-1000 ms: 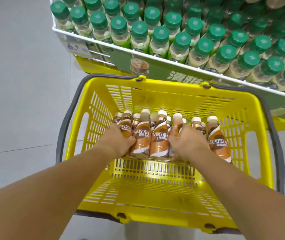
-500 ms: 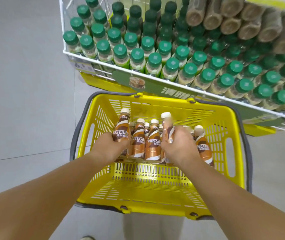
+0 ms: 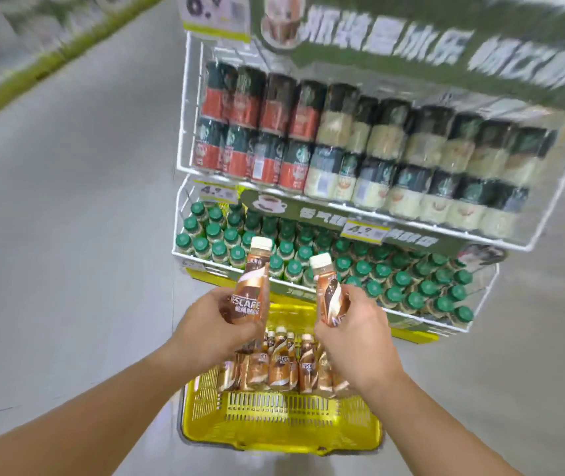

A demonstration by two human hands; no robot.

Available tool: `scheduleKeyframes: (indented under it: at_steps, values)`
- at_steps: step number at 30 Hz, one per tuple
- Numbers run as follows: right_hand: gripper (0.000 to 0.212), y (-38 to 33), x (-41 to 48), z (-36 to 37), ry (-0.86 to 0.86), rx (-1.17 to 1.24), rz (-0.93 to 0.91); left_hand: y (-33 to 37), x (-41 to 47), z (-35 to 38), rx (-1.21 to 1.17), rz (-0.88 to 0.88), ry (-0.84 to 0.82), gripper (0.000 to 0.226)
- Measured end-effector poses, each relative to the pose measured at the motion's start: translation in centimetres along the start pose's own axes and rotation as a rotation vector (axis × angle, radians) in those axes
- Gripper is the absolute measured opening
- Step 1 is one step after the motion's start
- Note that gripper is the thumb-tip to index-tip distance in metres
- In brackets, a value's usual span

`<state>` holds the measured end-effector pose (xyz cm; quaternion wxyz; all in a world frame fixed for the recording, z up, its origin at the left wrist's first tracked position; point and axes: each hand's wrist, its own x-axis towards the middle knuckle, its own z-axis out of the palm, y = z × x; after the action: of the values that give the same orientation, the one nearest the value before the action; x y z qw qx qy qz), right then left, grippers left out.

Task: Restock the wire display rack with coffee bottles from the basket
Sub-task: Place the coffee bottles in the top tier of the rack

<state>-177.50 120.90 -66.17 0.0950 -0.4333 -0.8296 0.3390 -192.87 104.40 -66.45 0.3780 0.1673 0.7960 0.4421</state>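
Both hands, left (image 3: 210, 329) and right (image 3: 354, 333), grip brown white-capped coffee bottles (image 3: 250, 286) above the yellow basket (image 3: 274, 431).

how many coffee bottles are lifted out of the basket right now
2: one in the left hand, bottle; one in the right hand, bottle. The others are in the basket.

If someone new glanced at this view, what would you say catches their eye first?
Probably the two brown coffee bottles held up at centre, one in the left hand and one in the right hand. Below them sits the bright yellow basket, with more of the same bottles standing at its far end. Behind rises the white wire display rack, with dark cans above and green-capped bottles on the lower shelf.
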Motion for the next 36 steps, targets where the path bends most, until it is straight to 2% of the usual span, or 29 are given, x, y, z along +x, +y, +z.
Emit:
scheduleKeyframes:
  at_steps: [5,12,18,23,25,27,29,33,36]
  values:
    - [0.018,-9.3,-1.4,-11.8,0.085,-0.008,-0.066,12.5,-4.3,-3.6,-0.082,0.112,0.000,0.050]
    - [0.027,-23.2,-4.1,-27.8,0.223,0.095,-0.142,30.2,-11.9,-9.7,-0.035,0.362,0.093,0.049]
    - [0.034,-33.3,-4.6,-38.4,0.301,0.174,-0.221,43.7,-17.6,-15.7,0.011,0.547,0.157,0.058]
    - [0.028,-40.6,-4.5,-45.2,0.387,0.156,-0.231,53.1,-20.8,-19.4,0.056,0.685,0.198,0.051]
    - [0.026,-42.7,-4.1,-47.3,0.424,0.134,-0.219,56.2,-21.4,-20.4,0.032,0.696,0.204,0.051]
    - [0.030,-44.3,-3.1,-49.1,0.442,0.123,-0.214,59.0,-21.4,-21.0,0.030,0.707,0.206,0.062]
    - [0.041,-45.3,-1.5,-50.6,0.452,0.135,-0.202,61.3,-20.6,-21.2,0.055,0.711,0.219,0.076]
    - [0.071,-45.8,2.9,-53.6,0.496,0.106,-0.175,65.2,-18.1,-20.3,0.119,0.706,0.272,0.089]
    - [0.078,-45.5,6.6,-55.3,0.473,0.120,-0.169,67.4,-15.6,-19.0,0.156,0.678,0.315,0.096]
